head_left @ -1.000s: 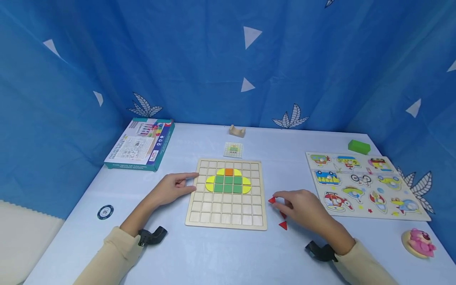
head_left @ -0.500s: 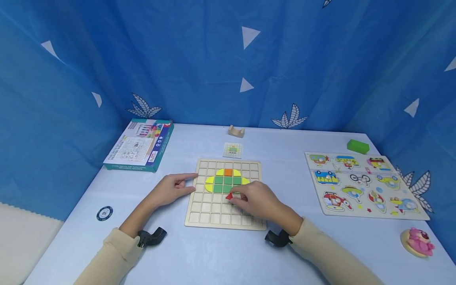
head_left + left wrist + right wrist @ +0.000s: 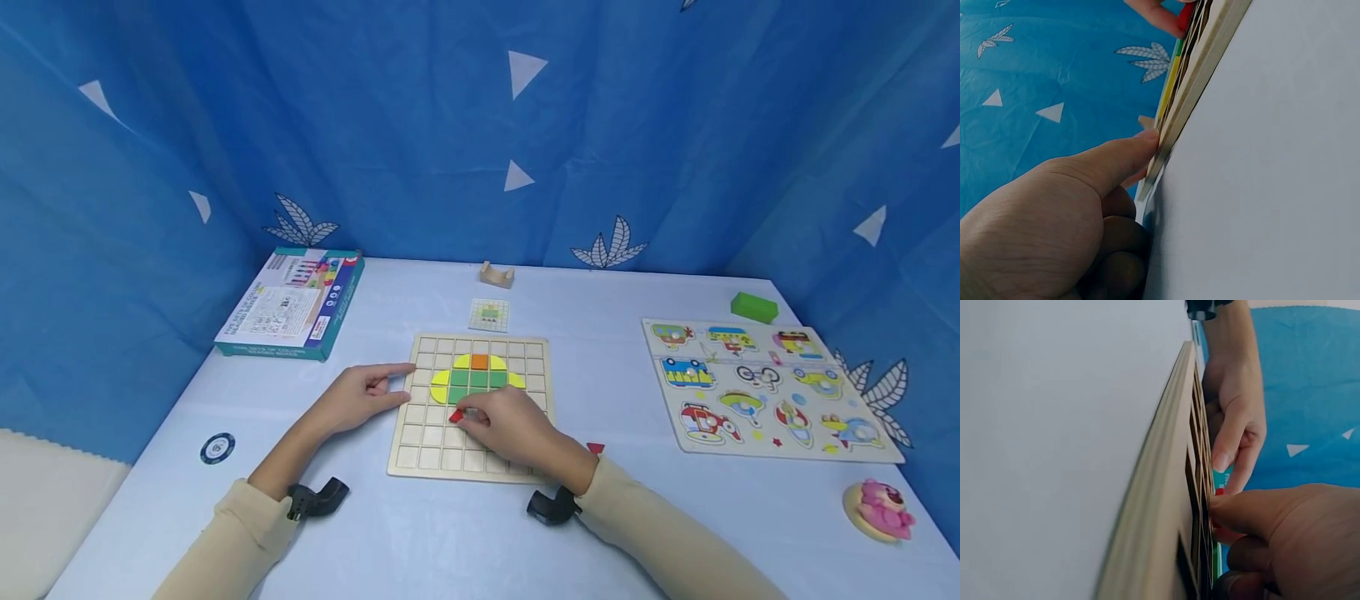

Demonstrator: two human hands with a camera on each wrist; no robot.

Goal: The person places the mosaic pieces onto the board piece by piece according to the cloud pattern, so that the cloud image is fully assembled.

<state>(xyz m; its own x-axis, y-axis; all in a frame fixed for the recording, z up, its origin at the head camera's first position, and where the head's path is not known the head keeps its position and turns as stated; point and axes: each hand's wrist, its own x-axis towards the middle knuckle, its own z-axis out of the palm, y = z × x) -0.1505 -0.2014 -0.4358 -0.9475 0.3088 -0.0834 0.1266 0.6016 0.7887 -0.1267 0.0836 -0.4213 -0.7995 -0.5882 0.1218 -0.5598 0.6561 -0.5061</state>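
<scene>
A square wooden grid board (image 3: 420, 461) lies on the table, with green squares (image 3: 477, 379), an orange square (image 3: 479, 362) and yellow curved pieces (image 3: 440, 385) set in its upper half. My left hand (image 3: 358, 402) rests at its left edge, thumb and index finger stretched out and touching the rim; the left wrist view shows the thumb tip against the wood. Between thumb and index finger, my right hand (image 3: 510, 423) pinches a red triangle (image 3: 456, 415) low over a cell just below the green rows. Another red triangle (image 3: 596, 448) lies on the table right of the board, partly behind the right forearm.
Beyond the board lie a small pattern card (image 3: 489, 315) and a wooden holder (image 3: 497, 276). A boxed game (image 3: 292, 304) stands back left, a round chip (image 3: 217, 448) nearer. To the right are a vehicle puzzle (image 3: 772, 392), a green block (image 3: 753, 307) and a pink figure (image 3: 883, 510).
My right hand picked up a red triangle right of the board, carried it left over the grid, then further left to the cell below the green squares. My left hand stayed at the board's edge.
</scene>
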